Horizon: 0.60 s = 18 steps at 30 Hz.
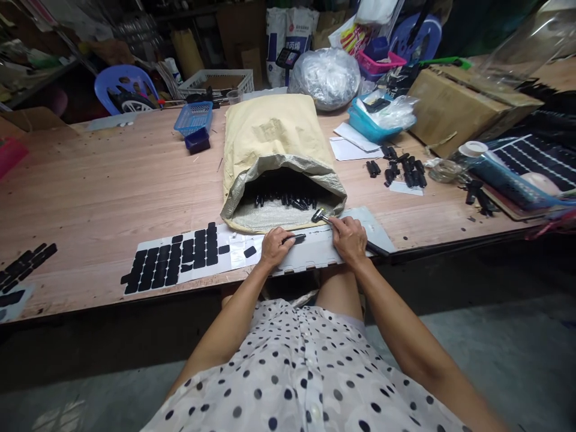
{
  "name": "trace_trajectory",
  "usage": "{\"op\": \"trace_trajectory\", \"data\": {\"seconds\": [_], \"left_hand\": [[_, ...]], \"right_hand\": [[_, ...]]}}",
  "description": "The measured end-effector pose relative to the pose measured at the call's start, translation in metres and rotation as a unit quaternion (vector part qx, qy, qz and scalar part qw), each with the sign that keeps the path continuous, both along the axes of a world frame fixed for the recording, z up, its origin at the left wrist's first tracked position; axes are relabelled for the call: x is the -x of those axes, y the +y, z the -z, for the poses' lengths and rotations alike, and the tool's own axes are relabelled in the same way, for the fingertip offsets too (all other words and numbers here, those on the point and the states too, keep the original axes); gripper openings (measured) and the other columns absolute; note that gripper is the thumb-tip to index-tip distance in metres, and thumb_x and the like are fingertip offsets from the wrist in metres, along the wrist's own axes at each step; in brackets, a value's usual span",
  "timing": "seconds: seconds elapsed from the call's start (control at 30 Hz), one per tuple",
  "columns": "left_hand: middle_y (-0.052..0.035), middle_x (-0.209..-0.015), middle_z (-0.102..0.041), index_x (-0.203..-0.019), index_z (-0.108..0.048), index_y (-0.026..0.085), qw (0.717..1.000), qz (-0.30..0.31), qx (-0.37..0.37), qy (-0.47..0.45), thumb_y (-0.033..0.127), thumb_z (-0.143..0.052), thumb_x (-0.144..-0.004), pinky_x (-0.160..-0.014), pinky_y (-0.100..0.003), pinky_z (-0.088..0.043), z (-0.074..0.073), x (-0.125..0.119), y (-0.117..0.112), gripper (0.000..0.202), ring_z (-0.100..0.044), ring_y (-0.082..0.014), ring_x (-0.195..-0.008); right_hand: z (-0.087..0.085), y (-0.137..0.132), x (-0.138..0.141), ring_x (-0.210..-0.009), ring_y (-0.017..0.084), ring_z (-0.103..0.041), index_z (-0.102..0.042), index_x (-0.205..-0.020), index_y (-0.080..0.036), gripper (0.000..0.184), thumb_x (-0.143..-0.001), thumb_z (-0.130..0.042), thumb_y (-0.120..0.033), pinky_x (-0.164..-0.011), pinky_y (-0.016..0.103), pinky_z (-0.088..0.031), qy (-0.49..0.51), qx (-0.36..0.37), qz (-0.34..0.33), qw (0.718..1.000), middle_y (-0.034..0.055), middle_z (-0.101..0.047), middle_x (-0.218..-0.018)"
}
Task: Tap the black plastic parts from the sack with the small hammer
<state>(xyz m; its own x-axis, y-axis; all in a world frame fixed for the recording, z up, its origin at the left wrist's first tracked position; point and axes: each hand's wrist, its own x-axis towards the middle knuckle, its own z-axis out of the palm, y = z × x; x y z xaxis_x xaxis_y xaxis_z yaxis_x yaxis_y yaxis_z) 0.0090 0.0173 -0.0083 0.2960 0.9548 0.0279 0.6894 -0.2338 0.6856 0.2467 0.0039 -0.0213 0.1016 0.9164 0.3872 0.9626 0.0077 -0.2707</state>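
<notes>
My left hand (274,247) is closed on a slim black part (295,238), holding it down over a pale flat board (315,255) at the table's front edge. In my right hand (350,240) is a small hammer; its metal head (319,215) points up and left, and its black handle (377,248) comes out on the far side of the fist. The hammer head is apart from the black part. Just beyond both hands lies a cream sack (279,129), its mouth facing me, with several black pieces (294,201) inside.
Left of the board lies a white sheet (236,255) bearing rows of black stickers (157,264). Small black parts (407,171) lie in a loose pile at right, near a cardboard box (463,108). Blue baskets (193,117) and a stuffed plastic bag (324,78) stand farther back.
</notes>
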Motion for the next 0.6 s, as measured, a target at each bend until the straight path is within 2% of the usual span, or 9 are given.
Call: {"op": "trace_trajectory", "data": {"seconds": [0.17, 0.43, 0.53, 0.6], "left_hand": [[-0.0037, -0.095, -0.069, -0.097, -0.078, 0.023, 1.0, 0.005, -0.002, -0.002, 0.026, -0.052, -0.097, -0.091, -0.036, -0.048, 0.001, 0.004, -0.001, 0.026, -0.062, -0.0215, -0.095], [-0.0034, -0.086, -0.063, -0.08, -0.069, 0.022, 1.0, 0.02, -0.017, 0.013, 0.027, -0.044, -0.1, -0.087, -0.036, -0.046, 0.005, 0.009, 0.002, 0.032, -0.058, -0.0211, -0.089], [-0.0044, -0.084, -0.063, -0.077, -0.067, 0.021, 1.0, 0.018, -0.026, 0.002, 0.028, -0.044, -0.1, -0.085, -0.036, -0.046, 0.002, 0.009, 0.002, 0.034, -0.059, -0.0214, -0.087], [-0.0055, -0.085, -0.065, -0.081, -0.069, 0.02, 0.998, 0.028, -0.043, -0.026, 0.031, -0.043, -0.1, -0.085, -0.037, -0.047, -0.004, 0.01, -0.008, 0.034, -0.06, -0.0215, -0.086]], "right_hand": [[0.011, -0.001, 0.004, -0.085, 0.022, -0.042, -0.075, -0.116, -0.026, 0.032, -0.096, -0.051, -0.021, -0.071, 0.032, -0.024, -0.028, -0.007, 0.014, 0.999, 0.0086, -0.059, -0.09], [0.011, -0.001, 0.008, -0.087, 0.023, -0.042, -0.074, -0.116, -0.026, 0.031, -0.095, -0.051, -0.022, -0.072, 0.033, -0.025, -0.025, -0.007, 0.02, 0.999, 0.0092, -0.059, -0.093], [0.011, 0.0, 0.009, -0.088, 0.023, -0.043, -0.074, -0.116, -0.025, 0.031, -0.095, -0.05, -0.022, -0.072, 0.033, -0.026, -0.022, -0.01, 0.021, 0.999, 0.0093, -0.059, -0.093], [0.011, 0.0, 0.009, -0.088, 0.023, -0.043, -0.074, -0.115, -0.025, 0.032, -0.095, -0.049, -0.021, -0.072, 0.033, -0.026, -0.018, -0.014, 0.021, 1.0, 0.0092, -0.06, -0.092]]}}
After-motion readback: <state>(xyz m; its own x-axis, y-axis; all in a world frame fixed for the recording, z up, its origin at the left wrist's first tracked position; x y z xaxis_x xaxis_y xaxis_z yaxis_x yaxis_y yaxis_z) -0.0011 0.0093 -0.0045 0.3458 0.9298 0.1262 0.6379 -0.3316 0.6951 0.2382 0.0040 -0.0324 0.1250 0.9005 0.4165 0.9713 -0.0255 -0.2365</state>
